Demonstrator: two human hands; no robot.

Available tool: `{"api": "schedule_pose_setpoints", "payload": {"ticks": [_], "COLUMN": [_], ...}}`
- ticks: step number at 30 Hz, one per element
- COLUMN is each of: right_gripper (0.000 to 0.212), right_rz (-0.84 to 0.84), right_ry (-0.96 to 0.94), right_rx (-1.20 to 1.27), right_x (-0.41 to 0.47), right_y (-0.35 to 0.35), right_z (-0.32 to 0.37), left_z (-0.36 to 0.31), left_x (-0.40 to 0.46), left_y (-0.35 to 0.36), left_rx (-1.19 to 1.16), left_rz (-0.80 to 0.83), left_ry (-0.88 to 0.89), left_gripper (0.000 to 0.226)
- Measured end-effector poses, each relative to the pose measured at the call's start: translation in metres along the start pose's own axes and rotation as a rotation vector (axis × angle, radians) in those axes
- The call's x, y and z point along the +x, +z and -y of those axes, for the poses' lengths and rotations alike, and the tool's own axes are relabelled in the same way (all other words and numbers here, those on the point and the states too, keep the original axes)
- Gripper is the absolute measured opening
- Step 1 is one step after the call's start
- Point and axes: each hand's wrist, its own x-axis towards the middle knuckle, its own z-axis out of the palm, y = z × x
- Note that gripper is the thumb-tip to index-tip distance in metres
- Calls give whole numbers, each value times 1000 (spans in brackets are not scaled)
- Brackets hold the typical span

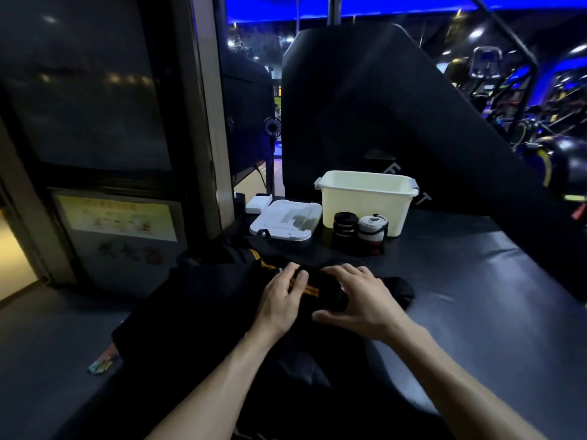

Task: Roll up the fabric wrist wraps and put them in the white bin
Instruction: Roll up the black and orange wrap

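A black wrist wrap with orange stripes lies across the dark table in front of me. Both hands are on it. My left hand pinches the striped part with curled fingers. My right hand curls over the wrap's rolled end, thumb underneath. The wrap's loose tail runs away to the far left. The white bin stands open at the back of the table. Two rolled wraps stand in front of it: a black one and a white and black one.
The bin's white lid lies flat left of the bin, with a small white box behind it. A large black padded panel rises behind the bin. The table's left edge drops off to the floor near a small colourful object.
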Motion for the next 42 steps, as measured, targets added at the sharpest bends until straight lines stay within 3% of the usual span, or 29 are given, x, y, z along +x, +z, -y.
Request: {"api": "schedule_pose_setpoints", "payload": {"ticks": [5,9,12,14,16,22,24,27,30,32,34,38,40,42], "right_gripper": [45,15,11,15,18,9,12,6,43,56,52,35,22,26], "right_rz": [-256,-379,-445,-571,-697,-782,-690,-358,-116,-69,-46,-111,-105,-45], "right_ry": [61,190,278,376,481,796,880,865,840,827,742,530,523,586], "right_rx": [-58,389,650,771,834,730,622,382,91,-102,-164,-72,11,11], "right_x": [-12,-26,-44,-62,-82,-160,-181,-196,-192,-182,-168,-145,-136,-129], "right_y": [3,-19,-43,-67,-90,-120,-113,-93,-76,-73,-72,-64,-64,-66], "right_z": [23,19,1,-15,-38,-99,-111,-125,-126,-115,-104,-89,-90,-90], "left_z": [3,-5,6,13,14,13,14,15,16,16,16,17,15,13], "left_x": [-2,-8,-3,-1,-2,-2,-1,-1,1,1,0,3,3,3], "left_y": [1,-2,3,5,6,10,10,12,11,9,8,6,8,7], "left_rx": [14,40,167,264,342,404,412,388,352,334,319,270,271,247], "left_rz": [86,46,-22,-58,-42,-30,-23,-42,-90,-112,-138,-206,-227,-269], "left_ry": [31,160,211,186,182,235,249,258,275,286,285,280,284,277], "left_gripper": [58,66,60,45,43,43,41,37,33,32,34,29,25,23]}}
